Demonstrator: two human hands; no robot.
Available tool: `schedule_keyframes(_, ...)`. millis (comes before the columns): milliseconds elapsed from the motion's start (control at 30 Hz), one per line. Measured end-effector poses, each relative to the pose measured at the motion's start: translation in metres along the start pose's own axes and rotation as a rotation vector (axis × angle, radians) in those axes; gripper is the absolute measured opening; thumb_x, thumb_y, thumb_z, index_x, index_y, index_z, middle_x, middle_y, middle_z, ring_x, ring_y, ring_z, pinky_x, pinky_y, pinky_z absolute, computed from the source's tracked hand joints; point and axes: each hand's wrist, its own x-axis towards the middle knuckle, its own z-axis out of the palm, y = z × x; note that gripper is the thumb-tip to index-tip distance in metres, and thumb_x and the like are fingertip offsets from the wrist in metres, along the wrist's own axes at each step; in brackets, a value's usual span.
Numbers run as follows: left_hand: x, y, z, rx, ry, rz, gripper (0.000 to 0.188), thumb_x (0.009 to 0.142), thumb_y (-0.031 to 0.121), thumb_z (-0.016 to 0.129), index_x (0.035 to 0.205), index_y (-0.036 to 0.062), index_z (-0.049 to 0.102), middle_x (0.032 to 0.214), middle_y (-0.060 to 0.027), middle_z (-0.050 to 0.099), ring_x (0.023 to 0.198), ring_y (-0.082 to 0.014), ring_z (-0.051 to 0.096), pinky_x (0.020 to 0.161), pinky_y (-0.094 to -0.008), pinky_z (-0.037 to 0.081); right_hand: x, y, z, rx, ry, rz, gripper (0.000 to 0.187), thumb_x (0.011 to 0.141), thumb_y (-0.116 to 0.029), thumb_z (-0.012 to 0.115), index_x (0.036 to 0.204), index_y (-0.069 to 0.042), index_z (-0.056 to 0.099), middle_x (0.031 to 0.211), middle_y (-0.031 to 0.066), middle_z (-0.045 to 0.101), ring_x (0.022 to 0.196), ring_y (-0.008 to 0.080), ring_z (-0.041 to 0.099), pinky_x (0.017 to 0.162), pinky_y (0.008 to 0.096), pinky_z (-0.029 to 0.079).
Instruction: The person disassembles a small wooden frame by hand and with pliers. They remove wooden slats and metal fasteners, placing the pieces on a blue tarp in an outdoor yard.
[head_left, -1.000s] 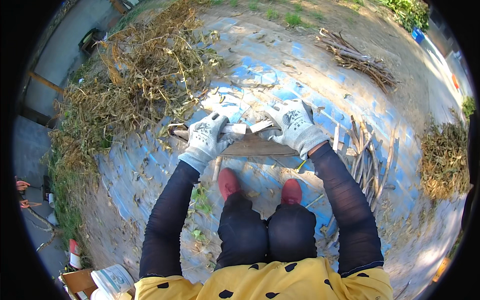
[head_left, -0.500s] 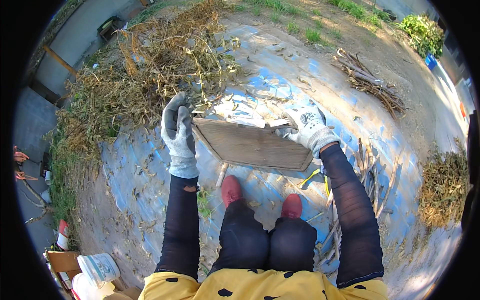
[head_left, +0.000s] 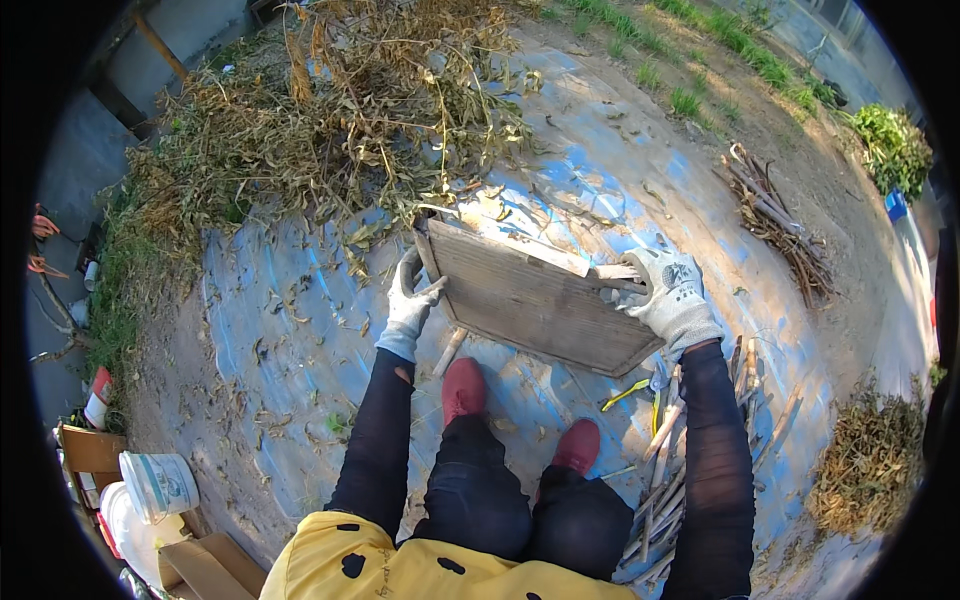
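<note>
A shallow brown wooden box [head_left: 540, 300] stands tilted in front of my feet, its long slanted side facing me. My gloved right hand [head_left: 665, 295] is closed over the upper rim at its right end, beside a short piece of wood [head_left: 615, 272]. At the left end, my gloved left hand [head_left: 408, 305] has its fingers along the end wall and its thumb at the front edge. Pale strips [head_left: 540, 250] show along the upper rim; the far side of the box is hidden. Close to its lower right corner lies a yellow-handled tool [head_left: 625, 396].
A heap of dried plants [head_left: 340, 130] lies far left on a dirt-covered blue sheet [head_left: 300, 370]. Cut sticks [head_left: 655, 520] lie by my right leg, and a stick bundle [head_left: 780, 225] farther right. White buckets [head_left: 160, 488] and a cardboard box [head_left: 215, 565] stand lower left.
My left hand has come down from beside the box's upper corner to its left end, and its fingers now meet the wood. My right hand keeps its grip. The view has turned.
</note>
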Motion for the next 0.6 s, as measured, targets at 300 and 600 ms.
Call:
schedule_keyframes(300, 0.019, -0.025, -0.022, -0.145, -0.23, -0.212, 0.06, 0.067, 0.0, 0.077, 0.12, 0.0009, 0.049, 0.106, -0.0055, 0.061, 0.092, -0.0142, 0.06, 0.075, -0.027, 0.051, -0.031, -0.009, 0.009, -0.008, 0.082, -0.012, 0.057, 0.057, -0.02, 0.079, 0.109, -0.013, 0.057, 0.102, 0.0068, 0.062, 0.097, 0.0252, 0.058, 0.086, 0.0388, 0.043)
schedule_keyframes(600, -0.071, -0.077, -0.081, -0.058, -0.162, -0.345, 0.041, 0.08, 0.005, 0.06, 0.119, -0.0003, 0.048, 0.109, -0.0146, 0.058, 0.098, -0.0244, 0.06, 0.081, -0.0334, 0.052, -0.115, -0.063, 0.016, 0.016, 0.101, -0.152, 0.062, 0.05, -0.023, 0.076, 0.108, -0.007, 0.06, 0.083, 0.007, 0.051, 0.084, 0.0258, 0.051, 0.084, 0.0458, 0.038)
